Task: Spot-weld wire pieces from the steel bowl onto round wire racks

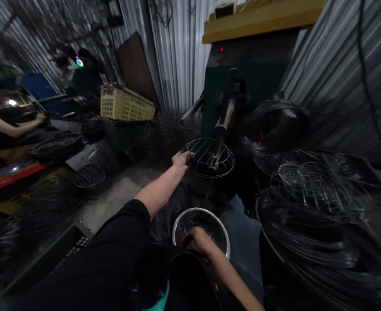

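Observation:
My left hand reaches forward and grips the left rim of a round wire grid that lies under the arm of a green machine. My right hand is down in a shiny metal bowl on my lap, fingers curled among small dark wire pieces; what they hold is hidden.
Stacks of round wire grids and wire coils fill the right side. A yellow crate stands at the back left by corrugated walls. Another person's arm works at a bench on the far left. More wire rings lie on the floor.

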Action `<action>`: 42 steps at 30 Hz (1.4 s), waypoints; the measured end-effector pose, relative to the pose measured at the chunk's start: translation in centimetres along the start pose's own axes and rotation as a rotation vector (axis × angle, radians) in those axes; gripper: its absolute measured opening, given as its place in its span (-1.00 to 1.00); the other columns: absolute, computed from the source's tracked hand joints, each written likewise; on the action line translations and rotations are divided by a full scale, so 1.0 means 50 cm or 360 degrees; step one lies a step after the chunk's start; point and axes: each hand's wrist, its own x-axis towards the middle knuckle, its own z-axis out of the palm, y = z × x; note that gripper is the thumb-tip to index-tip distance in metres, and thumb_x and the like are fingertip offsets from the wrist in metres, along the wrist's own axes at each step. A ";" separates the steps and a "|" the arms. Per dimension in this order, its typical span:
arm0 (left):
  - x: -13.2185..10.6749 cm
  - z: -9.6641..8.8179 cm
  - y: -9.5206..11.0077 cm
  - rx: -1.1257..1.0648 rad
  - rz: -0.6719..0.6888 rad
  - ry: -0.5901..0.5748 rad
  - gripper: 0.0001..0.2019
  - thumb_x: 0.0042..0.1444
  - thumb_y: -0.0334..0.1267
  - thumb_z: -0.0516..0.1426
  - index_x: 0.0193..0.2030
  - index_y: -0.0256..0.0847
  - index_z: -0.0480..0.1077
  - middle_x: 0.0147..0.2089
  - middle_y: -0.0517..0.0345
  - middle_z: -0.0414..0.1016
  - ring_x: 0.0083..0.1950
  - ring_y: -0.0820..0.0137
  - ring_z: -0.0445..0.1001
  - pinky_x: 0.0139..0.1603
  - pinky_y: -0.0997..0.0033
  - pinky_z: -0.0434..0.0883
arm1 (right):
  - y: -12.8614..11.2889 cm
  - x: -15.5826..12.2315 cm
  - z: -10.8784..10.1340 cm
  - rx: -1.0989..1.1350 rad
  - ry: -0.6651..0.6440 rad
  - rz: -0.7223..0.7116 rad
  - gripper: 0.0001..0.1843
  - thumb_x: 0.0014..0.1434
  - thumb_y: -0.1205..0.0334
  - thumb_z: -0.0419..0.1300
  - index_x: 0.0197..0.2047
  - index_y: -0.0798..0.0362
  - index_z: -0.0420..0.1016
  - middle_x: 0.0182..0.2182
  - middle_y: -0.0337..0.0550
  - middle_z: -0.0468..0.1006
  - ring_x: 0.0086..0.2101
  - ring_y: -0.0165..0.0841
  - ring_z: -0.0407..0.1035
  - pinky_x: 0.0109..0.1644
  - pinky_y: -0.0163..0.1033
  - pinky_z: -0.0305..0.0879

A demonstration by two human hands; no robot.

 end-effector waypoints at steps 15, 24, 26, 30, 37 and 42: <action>0.050 -0.015 -0.011 0.0046 -0.0057 -0.0268 -0.53 -0.32 -0.55 0.33 -0.23 -0.18 0.31 -0.53 0.40 0.32 -0.55 0.61 0.25 -0.53 0.60 0.06 | 0.051 0.017 -0.047 0.0577 0.0337 0.0387 -0.62 0.06 0.22 0.14 -0.13 0.04 0.72 -0.25 -0.06 0.72 -0.18 -0.14 0.61 -0.05 -0.10 0.51; 0.054 -0.028 -0.026 0.0011 -0.0061 -0.0384 -0.51 -0.41 -0.48 0.38 -0.30 -0.19 0.28 -0.46 0.38 0.29 -0.49 0.60 0.31 -0.53 0.56 0.08 | 0.016 0.044 -0.198 0.0831 0.1200 0.0208 -0.70 -0.09 -0.02 0.36 -0.36 0.00 0.73 -0.38 -0.05 0.70 -0.38 -0.17 0.59 -0.25 -0.14 0.53; 0.050 -0.024 -0.027 0.0020 -0.0071 -0.0385 -0.50 -0.39 -0.48 0.38 -0.26 -0.20 0.31 -0.43 0.38 0.29 -0.49 0.61 0.32 -0.53 0.56 0.09 | -0.001 0.074 -0.248 0.0921 0.1592 0.0297 -0.66 -0.11 -0.01 0.43 -0.30 0.03 0.73 -0.42 -0.09 0.69 -0.44 -0.21 0.57 -0.32 -0.16 0.53; 0.046 -0.014 -0.030 0.0016 -0.0033 -0.0375 -0.43 -0.39 -0.47 0.40 -0.15 -0.21 0.37 -0.34 0.37 0.26 -0.49 0.61 0.34 -0.56 0.54 0.13 | -0.022 0.138 -0.290 0.0833 0.1952 0.0292 -0.68 -0.04 0.04 0.41 -0.26 0.08 0.71 -0.44 -0.13 0.67 -0.45 -0.25 0.56 -0.31 -0.17 0.51; 0.056 -0.008 -0.029 0.0016 -0.0003 -0.0269 -0.36 -0.34 -0.53 0.38 -0.01 -0.18 0.44 -0.20 0.31 0.29 -0.46 0.65 0.38 -0.56 0.56 0.16 | -0.009 0.169 -0.275 0.0907 0.1888 0.0256 -0.69 -0.04 0.05 0.40 -0.28 0.09 0.70 -0.48 -0.14 0.64 -0.48 -0.27 0.54 -0.36 -0.18 0.47; 0.057 -0.004 -0.031 -0.0005 -0.0031 -0.0276 -0.36 -0.34 -0.55 0.39 -0.01 -0.22 0.44 -0.21 0.30 0.29 -0.46 0.63 0.40 -0.57 0.56 0.16 | 0.005 0.165 -0.279 0.0768 0.1789 0.0230 -0.73 -0.01 0.05 0.37 -0.30 0.05 0.70 -0.45 -0.15 0.65 -0.42 -0.25 0.56 -0.27 -0.15 0.49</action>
